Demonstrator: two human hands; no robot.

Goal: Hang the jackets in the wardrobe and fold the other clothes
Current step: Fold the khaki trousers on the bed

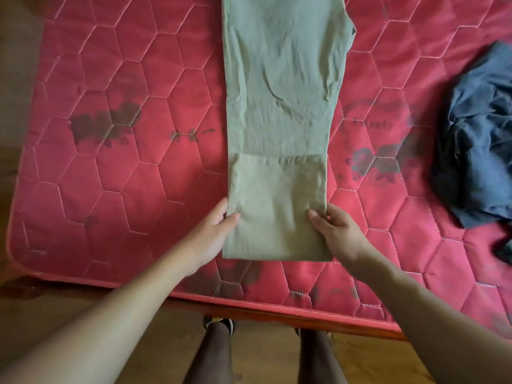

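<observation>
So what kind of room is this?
Most likely a bedroom. There's a red quilted mattress, a green garment laid out on it for folding, and a heap of dark blue clothes beside it.

A home bedroom: a red quilted mattress [116,173] with clothes [277,106] laid on it.

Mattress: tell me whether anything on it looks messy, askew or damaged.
The dark blue garment lies crumpled in a heap near the right edge of the red mattress, unfolded. The green garment lies flat and straight, the left hand and right hand pinching its folded near end. The mattress's dark blotches look like faded print, not spills.
</observation>
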